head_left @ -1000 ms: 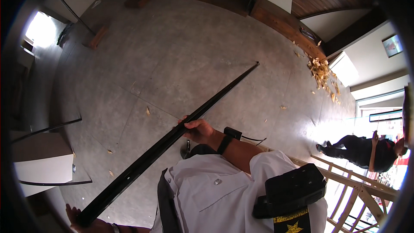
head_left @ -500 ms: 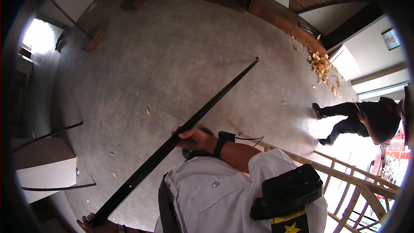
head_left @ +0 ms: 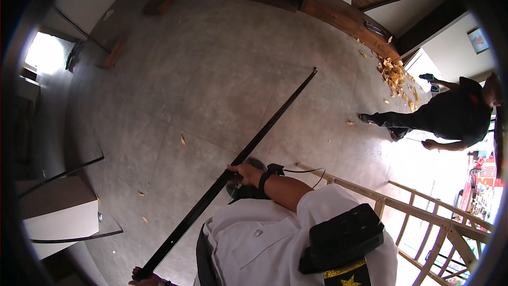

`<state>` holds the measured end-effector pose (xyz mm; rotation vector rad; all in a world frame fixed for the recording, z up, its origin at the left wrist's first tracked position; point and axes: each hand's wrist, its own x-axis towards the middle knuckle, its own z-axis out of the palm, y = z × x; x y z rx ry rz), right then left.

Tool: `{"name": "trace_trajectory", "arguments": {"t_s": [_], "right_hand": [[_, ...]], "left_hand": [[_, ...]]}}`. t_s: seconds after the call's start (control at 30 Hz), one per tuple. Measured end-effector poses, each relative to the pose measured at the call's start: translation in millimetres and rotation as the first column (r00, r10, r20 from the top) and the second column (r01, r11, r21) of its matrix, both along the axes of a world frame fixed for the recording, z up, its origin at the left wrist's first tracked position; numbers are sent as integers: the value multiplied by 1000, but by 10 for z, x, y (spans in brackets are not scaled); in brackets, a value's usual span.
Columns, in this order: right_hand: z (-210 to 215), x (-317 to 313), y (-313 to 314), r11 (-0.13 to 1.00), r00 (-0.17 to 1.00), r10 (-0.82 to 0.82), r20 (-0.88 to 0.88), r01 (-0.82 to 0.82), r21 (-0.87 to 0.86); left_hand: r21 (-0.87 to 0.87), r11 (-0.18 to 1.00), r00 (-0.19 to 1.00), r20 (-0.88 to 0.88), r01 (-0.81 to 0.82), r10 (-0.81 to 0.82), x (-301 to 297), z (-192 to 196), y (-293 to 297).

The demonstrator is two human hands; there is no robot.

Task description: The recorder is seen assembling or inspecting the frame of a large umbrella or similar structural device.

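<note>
A long, thin black bar (head_left: 190, 220) with small holes along it slants across my front, from the lower left up to its far tip over the grey floor. My left hand (head_left: 145, 278), at the bottom of the view, is closed round its near end. Around the bar's middle my right hand (head_left: 244, 173) is closed too, with a black band (head_left: 264, 180) on that wrist. Partly hidden by this hand is a dark, glossy round thing (head_left: 256, 163) that I cannot make out.
A wooden frame (head_left: 382, 201) stands at my right. Beyond it a person (head_left: 450, 111) in dark clothes is near a heap of dry leaves (head_left: 394, 77). At the left are a white box-like unit (head_left: 63, 223) and thin black rods (head_left: 66, 168). A wooden block (head_left: 114, 55) lies farther off.
My left hand and the bar's near end have shifted right. My right hand has moved a little right and down. The person at the right has stepped farther away, toward the leaves.
</note>
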<state>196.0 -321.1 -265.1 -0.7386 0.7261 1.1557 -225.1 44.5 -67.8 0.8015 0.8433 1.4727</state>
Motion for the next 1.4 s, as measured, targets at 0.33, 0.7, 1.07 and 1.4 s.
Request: {"name": "trace_trajectory", "arguments": {"t_s": [0.33,0.7,1.07,1.4], "right_hand": [[-345,-137,-145,991,999,37,-38,-32,133],[-464,-59,-185,992,1000,-6,-6,7,122],[-402,-4,-171,994,996,-92,-9,92,54],[-465,-69,-199,999,999,-50,-13,50,6]], "left_hand": [[-192,966,984,-70,-172,161,370,-67,-397],[-231,965,993,-46,-121,113,125,-438,-253],[-106,989,978,-166,108,-124,220,-411,-350],[-260,965,998,-61,-23,7,347,-287,-487]]}}
